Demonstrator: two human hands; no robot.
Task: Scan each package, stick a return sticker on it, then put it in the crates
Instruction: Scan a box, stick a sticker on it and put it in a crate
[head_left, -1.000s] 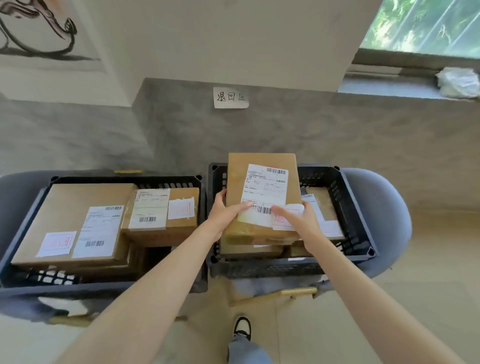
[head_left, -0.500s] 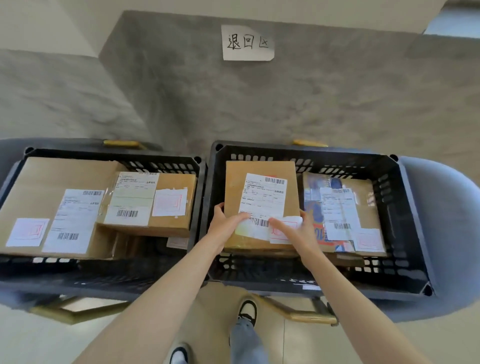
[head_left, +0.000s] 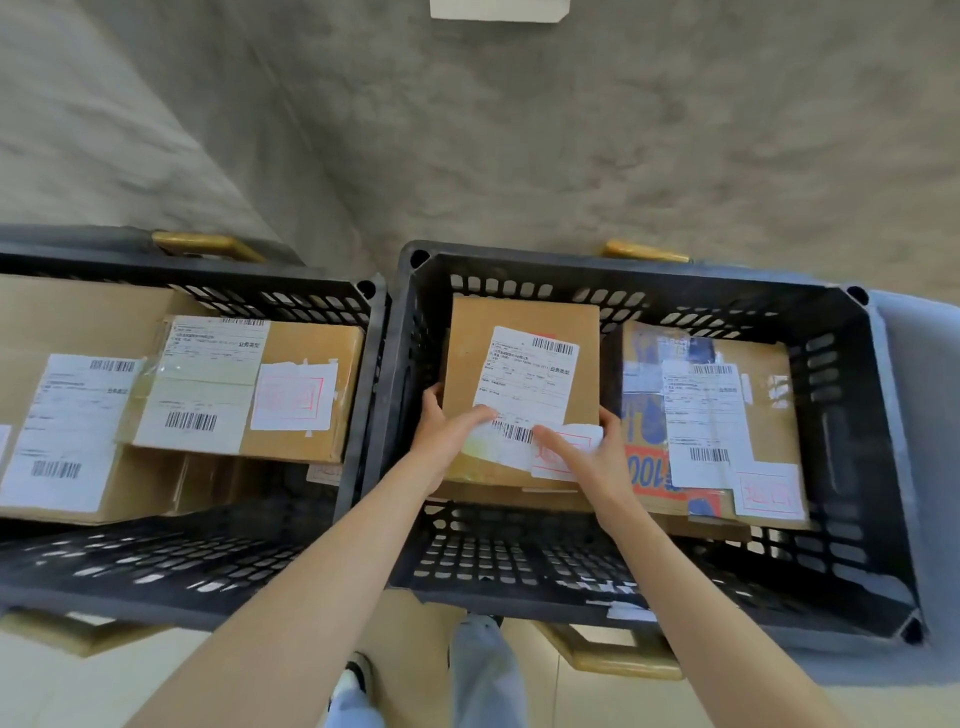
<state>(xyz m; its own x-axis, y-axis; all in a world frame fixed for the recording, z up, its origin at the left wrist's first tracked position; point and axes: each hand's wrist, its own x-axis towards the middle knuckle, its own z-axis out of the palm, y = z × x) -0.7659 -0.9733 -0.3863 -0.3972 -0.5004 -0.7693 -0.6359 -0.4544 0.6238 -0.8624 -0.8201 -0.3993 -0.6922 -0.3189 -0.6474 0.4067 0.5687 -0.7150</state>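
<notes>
Both hands hold one flat brown cardboard package (head_left: 519, 358) inside the right-hand black slotted plastic crate (head_left: 841, 447), against that crate's left wall. The left hand (head_left: 447, 436) grips the package's near-left edge with fingers laid over the white shipping label (head_left: 527, 384). The right hand (head_left: 587, 457) grips the near-right corner, its fingers across the white return sticker with red print (head_left: 566, 447). The package's long axis runs straight away from the person, so both hands sit at its near short end — neither is plainly nearer. It appears to rest on another box beneath, though that contact is partly hidden. Letting go looks like the next step. A second stickered brown package (head_left: 727, 415) lies just right of it — the left-hand black crate (head_left: 291, 291) holds more.
</notes>
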